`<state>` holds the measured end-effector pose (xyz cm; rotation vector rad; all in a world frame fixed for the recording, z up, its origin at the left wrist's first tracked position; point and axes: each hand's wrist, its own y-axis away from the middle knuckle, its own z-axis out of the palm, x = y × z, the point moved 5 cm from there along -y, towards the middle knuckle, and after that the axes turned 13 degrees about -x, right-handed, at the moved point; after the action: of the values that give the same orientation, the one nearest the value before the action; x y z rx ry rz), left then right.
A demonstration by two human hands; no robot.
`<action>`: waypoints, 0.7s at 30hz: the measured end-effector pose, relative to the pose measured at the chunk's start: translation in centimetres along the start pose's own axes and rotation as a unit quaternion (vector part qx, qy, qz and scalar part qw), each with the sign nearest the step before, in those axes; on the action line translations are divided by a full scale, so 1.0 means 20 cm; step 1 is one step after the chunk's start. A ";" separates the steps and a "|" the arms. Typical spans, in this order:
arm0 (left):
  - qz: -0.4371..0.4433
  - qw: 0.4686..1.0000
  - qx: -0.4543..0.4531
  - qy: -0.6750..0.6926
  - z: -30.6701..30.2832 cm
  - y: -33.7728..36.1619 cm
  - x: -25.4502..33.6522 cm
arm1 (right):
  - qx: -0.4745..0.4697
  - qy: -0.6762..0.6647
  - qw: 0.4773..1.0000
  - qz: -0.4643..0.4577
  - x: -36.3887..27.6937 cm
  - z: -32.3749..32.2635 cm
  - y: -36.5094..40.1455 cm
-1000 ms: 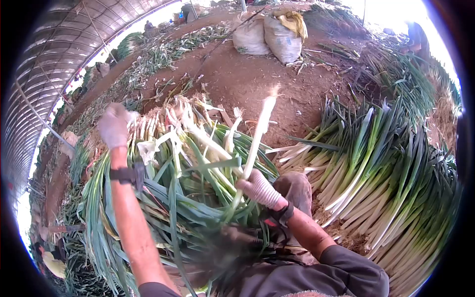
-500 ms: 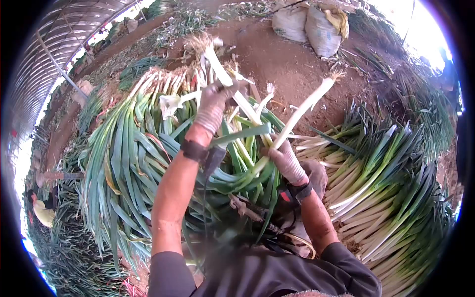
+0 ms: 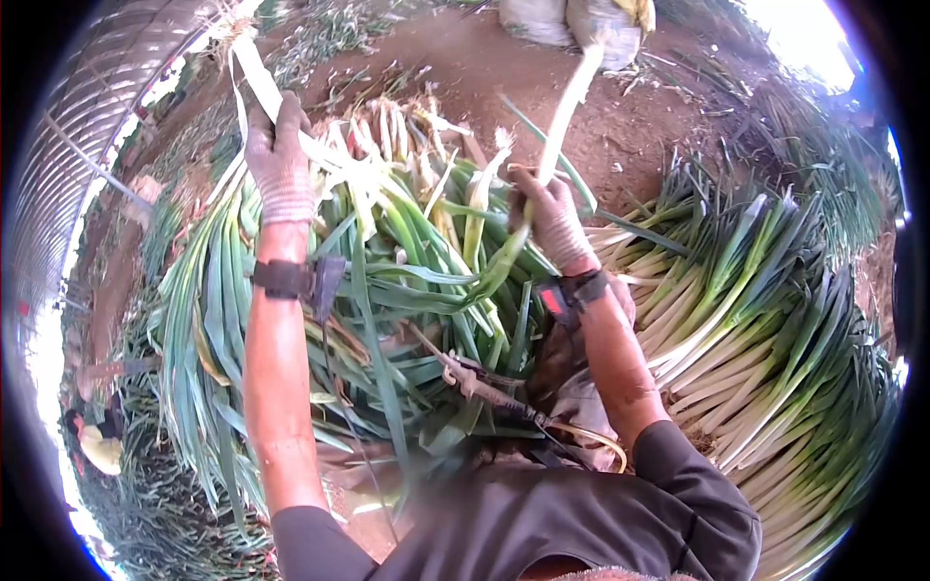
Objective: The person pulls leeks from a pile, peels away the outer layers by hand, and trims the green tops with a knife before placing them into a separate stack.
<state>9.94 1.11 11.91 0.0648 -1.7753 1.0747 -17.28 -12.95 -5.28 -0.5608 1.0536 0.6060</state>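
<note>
My left hand (image 3: 278, 160), in a pale glove, is closed around the white stalk of a green onion (image 3: 260, 82) at the upper left. Its roots point up and away, and a thin strip of skin hangs beside it. Gripped in my gloved right hand (image 3: 549, 213) is a second green onion (image 3: 570, 111), its white root end raised and its green leaves trailing down toward the middle. Beneath both hands lies a heap of untrimmed green onions (image 3: 228, 290) with roots at the far side. A nozzle-like tool (image 3: 475, 382) with a hose rests in front of my body.
A row of cleaned green onions (image 3: 717, 368) lies along the right side. White sacks (image 3: 601, 24) stand at the back on bare soil (image 3: 465, 58). More green leaves cover the ground at lower left, where part of another person (image 3: 100, 445) shows.
My left hand has moved left and away with its green onion, apart from the right hand. The right hand has shifted slightly away, its green onion now more upright.
</note>
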 end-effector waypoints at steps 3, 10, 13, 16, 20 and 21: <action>-0.059 0.994 -0.085 0.032 0.11 0.02 0.01 | -0.051 0.062 0.996 -0.038 -0.12 0.15 -0.05; -0.038 0.982 -0.185 0.029 0.35 0.06 0.15 | -0.109 0.114 0.987 -0.038 -0.17 0.34 -0.02; 0.017 0.981 -0.195 0.007 0.40 0.09 0.18 | -0.118 0.122 0.984 -0.044 -0.16 0.38 -0.02; -0.024 0.997 -0.066 -0.044 0.18 -0.03 0.21 | -0.053 0.062 0.994 -0.075 -0.18 0.34 -0.02; -0.038 0.976 0.123 -0.173 -0.48 -0.19 0.76 | 0.114 -0.167 0.978 -0.049 -0.12 -0.05 -0.13; 0.058 0.968 0.132 -0.205 -0.58 -0.14 0.99 | 0.144 -0.225 0.963 -0.045 -0.11 -0.17 -0.16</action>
<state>10.16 15.56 29.89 0.3724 -2.0062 1.4593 -17.87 -17.93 -4.18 -0.1987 0.6637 0.4599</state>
